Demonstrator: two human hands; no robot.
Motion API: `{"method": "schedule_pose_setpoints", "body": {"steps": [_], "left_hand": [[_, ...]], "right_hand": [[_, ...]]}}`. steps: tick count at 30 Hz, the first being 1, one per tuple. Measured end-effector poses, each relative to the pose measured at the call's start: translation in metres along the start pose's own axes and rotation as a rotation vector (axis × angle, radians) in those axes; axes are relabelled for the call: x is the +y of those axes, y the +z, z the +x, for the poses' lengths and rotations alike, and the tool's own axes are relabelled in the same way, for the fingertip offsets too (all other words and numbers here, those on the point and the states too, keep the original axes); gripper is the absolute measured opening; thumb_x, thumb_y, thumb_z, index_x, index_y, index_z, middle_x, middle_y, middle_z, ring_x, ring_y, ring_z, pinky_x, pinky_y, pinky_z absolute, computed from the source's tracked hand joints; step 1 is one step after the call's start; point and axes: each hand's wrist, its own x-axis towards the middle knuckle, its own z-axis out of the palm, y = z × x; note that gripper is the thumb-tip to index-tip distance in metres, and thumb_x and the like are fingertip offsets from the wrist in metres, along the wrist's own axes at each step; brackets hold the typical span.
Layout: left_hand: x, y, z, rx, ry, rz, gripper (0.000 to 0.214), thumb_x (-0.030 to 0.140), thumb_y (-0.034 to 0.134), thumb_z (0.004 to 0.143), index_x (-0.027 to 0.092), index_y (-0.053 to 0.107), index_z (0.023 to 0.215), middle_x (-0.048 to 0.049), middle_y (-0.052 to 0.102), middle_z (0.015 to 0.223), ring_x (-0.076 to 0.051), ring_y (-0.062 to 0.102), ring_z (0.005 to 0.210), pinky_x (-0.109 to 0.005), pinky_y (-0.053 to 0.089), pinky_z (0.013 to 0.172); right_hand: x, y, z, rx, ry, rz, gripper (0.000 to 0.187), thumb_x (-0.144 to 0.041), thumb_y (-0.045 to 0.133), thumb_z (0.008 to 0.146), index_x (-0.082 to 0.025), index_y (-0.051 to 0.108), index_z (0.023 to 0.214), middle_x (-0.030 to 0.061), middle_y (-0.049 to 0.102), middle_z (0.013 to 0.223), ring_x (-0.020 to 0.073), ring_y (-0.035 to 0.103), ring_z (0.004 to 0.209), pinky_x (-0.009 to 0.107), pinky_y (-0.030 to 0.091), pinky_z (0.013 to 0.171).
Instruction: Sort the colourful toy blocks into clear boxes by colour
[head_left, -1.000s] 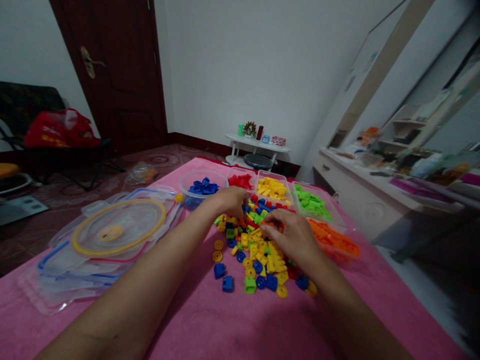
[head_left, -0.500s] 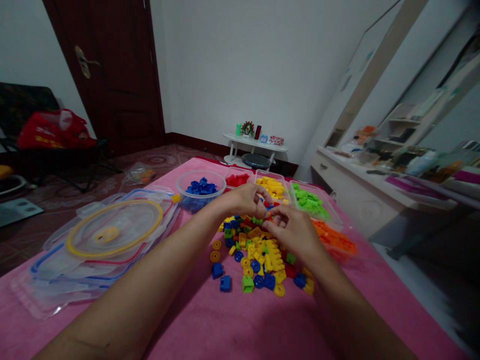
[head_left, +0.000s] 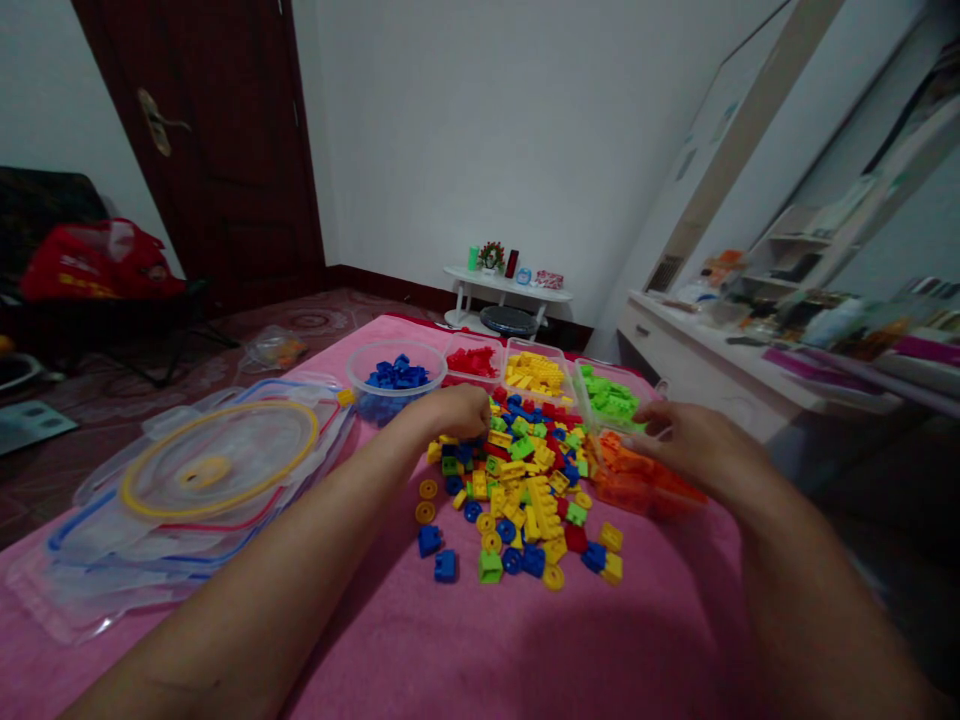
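A mixed heap of plastic building bricks, in yellow, blue, green and red, lies spread over the pink cloth. My left hand reaches down at the heap's far left edge. Its fingers curl downward and are mostly hidden, so any brick in them is out of sight. Over the clear box of orange bricks hovers my right hand, its thumb and fingers apart with nothing visible between them. Just beyond that hand sits a clear box of green bricks.
A round tub of blue bricks and boxes of red bricks and yellow bricks line the far side. Stacked clear lids cover the left of the pink cloth. A cluttered white desk stands right.
My hands were together above the heap and have parted. The right one has moved right to the orange box; the left has shifted slightly left and down into the heap's edge.
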Motion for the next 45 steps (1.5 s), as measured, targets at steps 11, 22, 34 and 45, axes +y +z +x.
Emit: {"method": "schedule_pose_setpoints", "body": {"steps": [11,22,34,45], "left_hand": [[0.012,0.006,-0.003,-0.022,-0.041,0.204,0.034,0.027,0.066,0.057,0.017,0.071,0.089,-0.0097,0.070,0.092,-0.024,0.064,0.083,-0.027,0.049,0.067],[0.017,0.007,-0.003,-0.055,0.053,0.233,0.036,0.034,0.071,0.056,0.020,0.071,0.089,-0.0090,0.070,0.091,-0.026,0.064,0.084,-0.030,0.049,0.067],[0.016,0.005,-0.007,0.033,-0.088,0.206,0.036,0.026,0.069,0.058,0.021,0.072,0.093,-0.0107,0.069,0.102,-0.026,0.064,0.090,-0.030,0.050,0.071],[0.011,-0.003,-0.008,0.146,-0.081,0.179,0.024,0.031,0.068,0.061,0.020,0.073,0.082,-0.0082,0.071,0.087,-0.021,0.063,0.077,-0.026,0.046,0.066]], "right_hand": [[-0.055,-0.002,-0.011,-0.104,-0.129,0.117,0.018,-0.037,0.062,0.075,-0.022,0.071,0.080,0.0054,0.070,0.077,0.0178,0.061,0.066,0.026,0.036,0.054],[-0.105,0.005,-0.028,-0.190,-0.298,0.266,0.016,-0.031,0.060,0.076,-0.023,0.070,0.085,0.0020,0.069,0.076,0.0148,0.058,0.064,0.023,0.033,0.053],[-0.119,0.012,-0.036,-0.219,-0.390,0.307,0.014,-0.025,0.059,0.077,-0.022,0.070,0.084,0.0037,0.070,0.079,0.0164,0.061,0.070,0.024,0.039,0.061],[-0.125,0.012,-0.040,-0.221,-0.408,0.281,0.016,-0.022,0.059,0.075,-0.024,0.070,0.086,0.0022,0.070,0.085,0.0171,0.062,0.076,0.025,0.040,0.064]]}}
